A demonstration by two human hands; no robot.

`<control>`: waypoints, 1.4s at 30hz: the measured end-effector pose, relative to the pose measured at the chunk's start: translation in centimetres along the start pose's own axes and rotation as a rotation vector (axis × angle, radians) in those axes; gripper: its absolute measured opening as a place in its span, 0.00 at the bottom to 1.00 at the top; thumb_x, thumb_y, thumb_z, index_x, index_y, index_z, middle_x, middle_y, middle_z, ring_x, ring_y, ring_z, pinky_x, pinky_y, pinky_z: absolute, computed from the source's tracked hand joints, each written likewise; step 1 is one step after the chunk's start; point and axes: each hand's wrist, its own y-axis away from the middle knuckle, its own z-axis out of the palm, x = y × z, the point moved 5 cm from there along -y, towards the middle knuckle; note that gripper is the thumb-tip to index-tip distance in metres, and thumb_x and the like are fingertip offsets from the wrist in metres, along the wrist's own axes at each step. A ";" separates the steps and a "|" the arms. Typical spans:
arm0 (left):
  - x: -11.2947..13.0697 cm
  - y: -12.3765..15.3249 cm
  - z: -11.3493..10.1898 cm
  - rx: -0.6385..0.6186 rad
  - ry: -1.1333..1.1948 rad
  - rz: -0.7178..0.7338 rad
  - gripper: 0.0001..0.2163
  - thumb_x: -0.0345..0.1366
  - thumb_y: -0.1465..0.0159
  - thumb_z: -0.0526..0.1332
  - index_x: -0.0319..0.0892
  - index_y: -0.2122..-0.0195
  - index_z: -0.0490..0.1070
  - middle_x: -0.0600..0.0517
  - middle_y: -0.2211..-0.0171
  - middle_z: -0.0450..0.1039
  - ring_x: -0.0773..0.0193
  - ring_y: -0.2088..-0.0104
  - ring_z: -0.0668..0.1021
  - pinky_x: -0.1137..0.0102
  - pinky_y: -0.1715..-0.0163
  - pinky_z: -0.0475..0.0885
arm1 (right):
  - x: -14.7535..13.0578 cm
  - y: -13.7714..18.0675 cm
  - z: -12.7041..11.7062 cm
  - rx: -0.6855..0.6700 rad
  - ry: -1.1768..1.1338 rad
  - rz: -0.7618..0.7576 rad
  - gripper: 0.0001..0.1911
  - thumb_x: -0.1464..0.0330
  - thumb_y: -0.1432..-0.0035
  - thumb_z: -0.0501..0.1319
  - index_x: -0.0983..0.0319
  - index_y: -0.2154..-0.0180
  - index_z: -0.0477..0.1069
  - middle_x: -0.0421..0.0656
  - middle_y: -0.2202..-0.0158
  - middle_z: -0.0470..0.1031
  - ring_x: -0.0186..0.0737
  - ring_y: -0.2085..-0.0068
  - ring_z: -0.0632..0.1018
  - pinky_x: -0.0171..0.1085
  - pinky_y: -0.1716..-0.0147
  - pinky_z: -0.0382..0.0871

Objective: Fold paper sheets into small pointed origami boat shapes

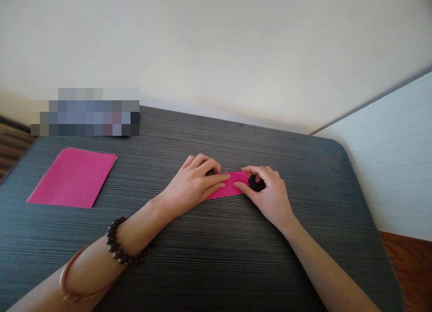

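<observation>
A folded piece of bright pink paper [232, 182], narrow and roughly rectangular, lies on the dark table in front of me. My left hand [191, 184] presses on its left part with thumb and forefinger, the other fingers bent, and covers that end. At the right end, my right hand [272, 193] pinches the paper between a thumb on top and fingertips at the far corner. How many layers the fold has, I cannot tell. A dark beaded bracelet [118, 247] and a copper-coloured bangle [69, 276] are on my left wrist and forearm.
On the left of the dark, wood-grained table [216, 258] lies a small stack of square pink paper sheets [72, 177]. A pixelated object [87, 114] stands behind it at the back edge. A pale wall [236, 46] bounds the far side, and a white panel [391, 154] stands at right.
</observation>
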 end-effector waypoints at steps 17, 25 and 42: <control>0.7 -0.2 -0.1 -0.113 -0.026 0.063 0.15 0.32 0.33 0.52 0.48 0.47 0.68 0.48 0.53 0.70 0.55 0.50 0.64 0.60 0.52 0.63 | -1.6 2.9 0.1 -0.001 0.322 -0.440 0.15 0.72 0.39 0.57 0.59 0.51 0.73 0.45 0.64 0.74 0.38 0.67 0.70 0.39 0.67 0.63; 0.7 -0.2 -0.3 -0.093 -0.051 0.061 0.15 0.35 0.32 0.51 0.49 0.46 0.68 0.47 0.55 0.69 0.55 0.52 0.65 0.60 0.53 0.64 | -1.4 2.8 0.2 -0.080 0.340 -0.525 0.19 0.75 0.41 0.56 0.62 0.48 0.70 0.48 0.59 0.72 0.42 0.62 0.69 0.41 0.64 0.66; 0.9 -0.1 -0.2 -0.126 -0.131 0.059 0.19 0.31 0.34 0.54 0.51 0.43 0.63 0.48 0.54 0.68 0.57 0.54 0.66 0.62 0.55 0.64 | -2.4 3.6 0.5 -0.093 0.353 -0.503 0.20 0.77 0.39 0.53 0.63 0.46 0.67 0.50 0.55 0.72 0.44 0.57 0.70 0.44 0.59 0.65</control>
